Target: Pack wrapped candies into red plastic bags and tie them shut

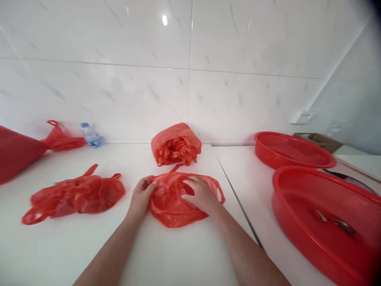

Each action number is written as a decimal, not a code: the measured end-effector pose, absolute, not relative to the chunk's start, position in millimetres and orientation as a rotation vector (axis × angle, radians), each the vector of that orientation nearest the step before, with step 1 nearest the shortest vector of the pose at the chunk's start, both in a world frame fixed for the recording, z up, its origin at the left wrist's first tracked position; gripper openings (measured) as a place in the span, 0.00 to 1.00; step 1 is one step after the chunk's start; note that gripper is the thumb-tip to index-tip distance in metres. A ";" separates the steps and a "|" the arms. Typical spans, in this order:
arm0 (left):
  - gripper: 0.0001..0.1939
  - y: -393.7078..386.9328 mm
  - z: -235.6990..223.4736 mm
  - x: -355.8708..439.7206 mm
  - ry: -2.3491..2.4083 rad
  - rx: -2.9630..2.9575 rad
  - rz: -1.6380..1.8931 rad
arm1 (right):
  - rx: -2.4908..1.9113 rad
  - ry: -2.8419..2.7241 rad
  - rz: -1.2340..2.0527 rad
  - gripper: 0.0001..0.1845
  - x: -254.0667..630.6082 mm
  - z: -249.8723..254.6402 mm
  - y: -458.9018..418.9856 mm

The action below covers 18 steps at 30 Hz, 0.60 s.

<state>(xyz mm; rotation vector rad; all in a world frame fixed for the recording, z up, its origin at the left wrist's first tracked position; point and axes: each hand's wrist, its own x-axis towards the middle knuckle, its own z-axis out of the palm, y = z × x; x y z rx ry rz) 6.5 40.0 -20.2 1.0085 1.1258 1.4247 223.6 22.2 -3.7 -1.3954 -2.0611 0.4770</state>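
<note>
A thin red plastic bag point(175, 212) lies crumpled on the white table in front of me, one handle loop showing at its right end. My left hand point(143, 194) pinches the bag's left edge between thumb and fingers. Over the right part of the bag rests my right hand point(201, 194), its thumb and fingers apart against the plastic. Just behind stands a bundle of folded red bags point(176, 145). Another loose red bag point(80, 194) lies to the left of my left hand.
At the right are two red plastic baskets point(279, 190), the nearer one holding small metal objects point(336, 222). A water bottle point(91, 136) and more red bags point(18, 155) lie at the left. A cardboard box point(318, 140) sits at the far right. A seam runs between the tables.
</note>
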 end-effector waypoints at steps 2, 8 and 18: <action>0.24 43.6 -20.8 4.6 1.175 1.007 1.460 | -1.317 -2.036 0.404 0.21 221.5 6.5 14.2; 0.22 42.0 -13.9 1.8 1.264 1.002 1.453 | -1.296 -1.785 0.104 0.14 244.9 47.1 -44.8; 0.21 34.6 -7.3 0.2 1.374 1.066 1.282 | -2.364 -1.367 -0.445 0.31 398.5 53.5 -172.1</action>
